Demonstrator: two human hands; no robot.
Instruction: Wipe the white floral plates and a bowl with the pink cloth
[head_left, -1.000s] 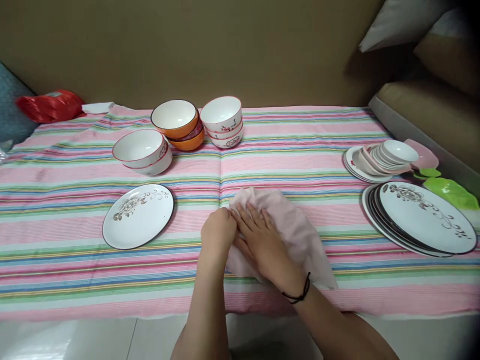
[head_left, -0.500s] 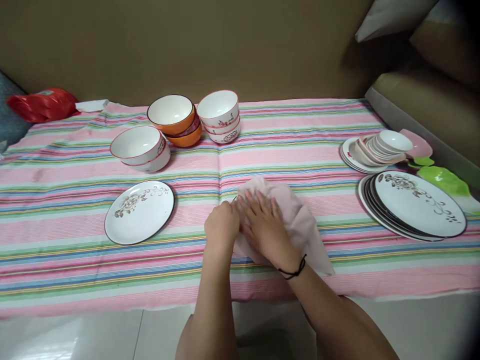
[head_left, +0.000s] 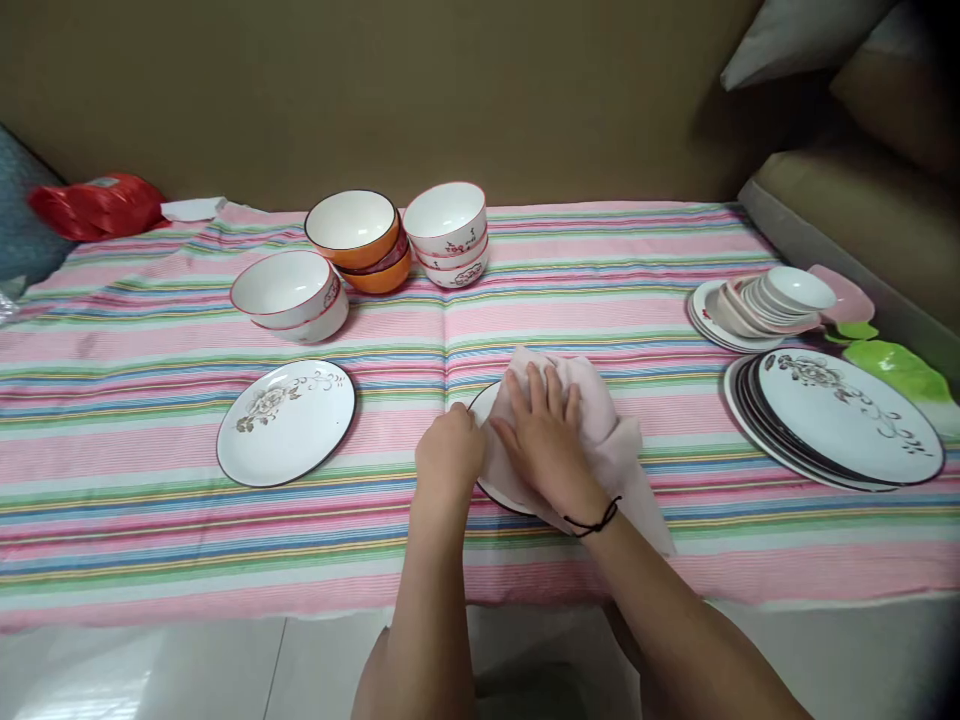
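Note:
A white plate with a dark rim (head_left: 504,492) lies on the striped cloth in front of me, mostly hidden under a pale pink cloth (head_left: 609,455). My left hand (head_left: 450,450) is closed on the plate's left edge. My right hand (head_left: 547,440), a dark cord around its wrist, lies flat on the pink cloth with fingers spread, pressing it onto the plate. To the left sits another white plate (head_left: 300,440) with a brown flower pattern.
Stacked bowls (head_left: 352,225) stand at the back left, white ones (head_left: 450,225) beside them and a nearer pair (head_left: 285,290). On the right are stacked flowered plates (head_left: 847,425), small dishes (head_left: 799,290) and a green leaf-shaped dish (head_left: 896,368). A red bag (head_left: 101,208) lies far left.
My right hand and the pink cloth have shifted slightly up and right across the plate, uncovering its left part and rim. My left hand keeps its hold on the edge.

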